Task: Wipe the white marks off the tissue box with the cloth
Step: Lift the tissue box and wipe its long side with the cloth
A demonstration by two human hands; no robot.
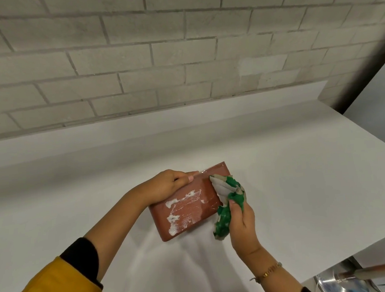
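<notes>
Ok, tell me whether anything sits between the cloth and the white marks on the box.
Nothing visible does. The right hand grips the cloth at the tissue box's right end, and the white marks lie bare on the face just left of it. The left hand holds the box's far edge, off the marks.

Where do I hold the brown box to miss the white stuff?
Grip the tissue box by its far long edge, from the left, like the left hand. That edge is clean; white marks cover the broad face, and the cloth is at the right end.
</notes>
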